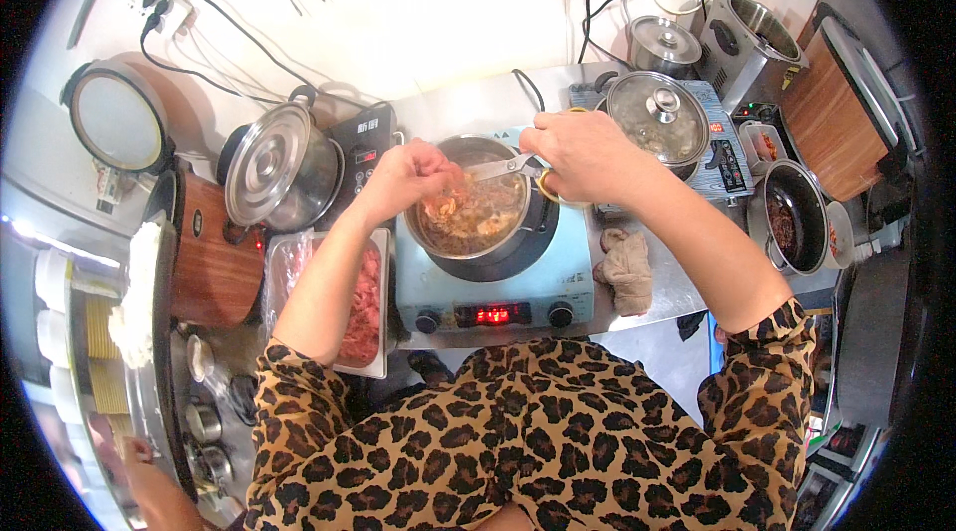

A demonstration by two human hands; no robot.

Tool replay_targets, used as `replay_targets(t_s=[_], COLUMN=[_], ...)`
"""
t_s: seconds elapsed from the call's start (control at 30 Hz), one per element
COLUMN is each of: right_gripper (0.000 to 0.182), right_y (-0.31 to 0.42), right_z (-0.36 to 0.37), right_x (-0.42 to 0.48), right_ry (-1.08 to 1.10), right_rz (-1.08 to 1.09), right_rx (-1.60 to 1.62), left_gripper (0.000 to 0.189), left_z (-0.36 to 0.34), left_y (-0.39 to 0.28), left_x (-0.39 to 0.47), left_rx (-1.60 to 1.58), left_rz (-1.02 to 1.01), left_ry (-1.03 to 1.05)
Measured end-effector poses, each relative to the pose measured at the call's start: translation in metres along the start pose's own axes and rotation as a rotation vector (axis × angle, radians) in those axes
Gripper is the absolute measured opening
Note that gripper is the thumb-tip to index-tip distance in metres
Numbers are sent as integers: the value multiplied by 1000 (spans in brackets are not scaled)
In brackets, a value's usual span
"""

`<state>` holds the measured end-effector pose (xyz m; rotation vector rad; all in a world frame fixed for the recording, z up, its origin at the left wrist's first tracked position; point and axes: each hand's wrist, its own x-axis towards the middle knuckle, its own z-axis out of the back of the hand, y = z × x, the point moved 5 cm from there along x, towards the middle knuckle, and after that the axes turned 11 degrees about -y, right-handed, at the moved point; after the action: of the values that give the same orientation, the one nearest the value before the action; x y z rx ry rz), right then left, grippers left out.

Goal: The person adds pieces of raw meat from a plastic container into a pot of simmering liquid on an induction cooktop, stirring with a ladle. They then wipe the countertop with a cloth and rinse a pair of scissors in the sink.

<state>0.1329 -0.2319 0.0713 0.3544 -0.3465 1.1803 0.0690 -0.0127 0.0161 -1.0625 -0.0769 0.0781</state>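
Note:
My left hand (418,171) is closed on reddish food, seemingly raw meat (447,189), above the left side of a steel pot (464,256). Brownish liquid with foam and lumps (485,221) fills part of the pot. My right hand (579,158) grips yellow-handled scissors (514,165) over the pot's upper right rim; the blades point left towards the food. Under the pot is a light-blue induction cooker (433,288) with a lit red display. A steel tray of raw meat strips (364,307) stands left of the cooker, partly hidden by my left forearm.
Right of the cooker lies a folded beige cloth (627,271). A glass-lidded pot (657,117) stands on a second cooker at the right, near an open pot (793,217). Lidded steel pot (280,169) stands left. Cords hang along the wall. Another person's hand (142,456) shows lower left.

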Motion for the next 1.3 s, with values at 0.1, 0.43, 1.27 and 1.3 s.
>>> replay_targets(t_s=[0.1, 0.43, 1.27, 1.3], right_gripper=[22, 23, 31, 31], right_y=[-2, -5, 33, 33], right_z=[-4, -6, -37, -40], right_x=[2, -4, 11, 12], right_ry=[-29, -57, -232, -236], right_rz=[-7, -55, 136, 127], right_rx=[9, -18, -21, -22], left_gripper=[20, 12, 8, 9], left_z=[0, -3, -12, -8], left_y=[9, 11, -4, -3], left_x=[4, 3, -5, -5], left_rx=[-30, -70, 52, 55], left_rz=[14, 232, 64, 68], left_ry=[-62, 13, -57, -92])
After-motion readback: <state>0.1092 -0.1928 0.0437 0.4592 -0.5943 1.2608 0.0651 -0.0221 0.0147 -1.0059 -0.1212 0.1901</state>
